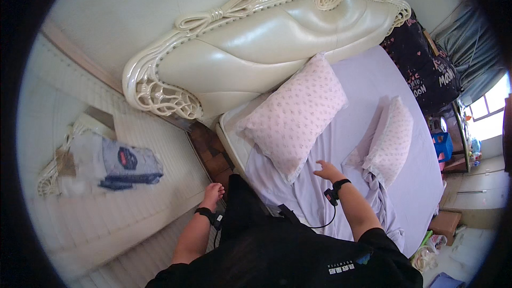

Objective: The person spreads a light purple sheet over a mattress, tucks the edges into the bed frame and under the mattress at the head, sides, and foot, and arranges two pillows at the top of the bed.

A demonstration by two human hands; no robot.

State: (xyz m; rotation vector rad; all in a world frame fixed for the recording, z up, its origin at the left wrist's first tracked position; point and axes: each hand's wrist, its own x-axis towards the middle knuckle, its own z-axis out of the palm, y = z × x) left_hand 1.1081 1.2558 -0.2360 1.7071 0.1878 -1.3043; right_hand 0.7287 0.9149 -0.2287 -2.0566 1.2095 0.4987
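Note:
My right hand [329, 171] is over the rumpled lilac sheet [360, 76], fingers spread and holding nothing; whether it touches the cloth I cannot tell. Just beyond it a pink printed pillow [298, 116] lies slantwise, its upper end against the cream headboard [260, 48]. To the right, a second pink pillow [390, 144] rests on its long side among folds of the sheet. My left hand [215, 194] hangs beside the bed, near my black-clad leg [240, 204], fingers curled in with nothing visible in them. Part of the pale mattress [230, 134] shows at the near left corner.
A slatted wardrobe door [168, 144] with hanging clothes before it [132, 162] stands at left. Brown floor tiles [208, 144] show in the narrow gap by the bed. Right of the bed are a dark printed cloth-covered pile [424, 64], a blue stool [442, 146] and a cardboard box [445, 224].

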